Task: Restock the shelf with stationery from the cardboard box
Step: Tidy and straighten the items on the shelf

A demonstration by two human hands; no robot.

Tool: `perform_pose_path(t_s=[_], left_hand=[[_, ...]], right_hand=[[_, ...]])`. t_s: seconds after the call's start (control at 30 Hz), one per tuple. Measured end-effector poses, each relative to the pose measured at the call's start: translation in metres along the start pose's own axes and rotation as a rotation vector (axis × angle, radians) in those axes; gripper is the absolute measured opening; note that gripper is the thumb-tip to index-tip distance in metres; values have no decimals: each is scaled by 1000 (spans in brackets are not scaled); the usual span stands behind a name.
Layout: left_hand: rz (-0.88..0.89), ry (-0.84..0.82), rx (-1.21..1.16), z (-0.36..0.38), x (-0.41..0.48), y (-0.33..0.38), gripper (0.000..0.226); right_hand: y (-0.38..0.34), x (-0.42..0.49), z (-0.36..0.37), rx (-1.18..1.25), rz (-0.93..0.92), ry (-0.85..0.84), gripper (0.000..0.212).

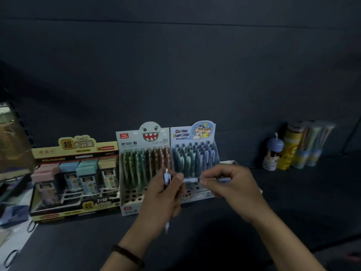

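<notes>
On the shelf (293,204) display boxes (129,209) hold pens (136,163); left fingers (178,179) and right fingers (207,179) each grip one.

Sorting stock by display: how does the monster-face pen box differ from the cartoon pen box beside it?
The monster-face box holds green and orange pens; the cartoon box holds teal and blue ones. The monster-face box's header is a toothy face; the cartoon box's shows drawn characters. Both stand upright, side by side.
</notes>
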State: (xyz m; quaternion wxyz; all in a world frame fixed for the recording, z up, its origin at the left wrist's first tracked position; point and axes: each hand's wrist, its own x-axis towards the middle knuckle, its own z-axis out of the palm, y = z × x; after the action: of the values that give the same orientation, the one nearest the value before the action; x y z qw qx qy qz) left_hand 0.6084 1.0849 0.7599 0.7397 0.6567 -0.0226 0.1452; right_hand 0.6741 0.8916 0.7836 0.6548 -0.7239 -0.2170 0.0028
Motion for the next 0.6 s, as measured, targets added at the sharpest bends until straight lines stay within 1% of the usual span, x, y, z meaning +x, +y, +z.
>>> perform_pose_path(t_s=[0.1,0.17,0.2,0.33,0.4,0.47,0.53,0.6], left_hand=[[-24,-35,0,13,4,-7,29],[-41,-50,-11,22,9,-10,27],[-49,-52,-14,25,12,-12,25],[-56,-31,4,35,22,-19,19],[-66,-2,-11,38,24,-24,17],[-137,55,-144,39,26,-33,14],[-217,115,-332,41,28,-39,19],[-192,165,-375,40,27,-44,27]], right_hand=[[2,4,-10,286,77,239,13],[0,7,-13,405,67,313,12],[0,8,-14,398,47,326,12],[0,12,-19,203,-49,358,24],[0,19,-22,82,-92,402,29],[4,29,-26,-88,-168,459,28],[9,40,-30,-255,-254,475,25],[14,51,-30,-375,-314,464,25]])
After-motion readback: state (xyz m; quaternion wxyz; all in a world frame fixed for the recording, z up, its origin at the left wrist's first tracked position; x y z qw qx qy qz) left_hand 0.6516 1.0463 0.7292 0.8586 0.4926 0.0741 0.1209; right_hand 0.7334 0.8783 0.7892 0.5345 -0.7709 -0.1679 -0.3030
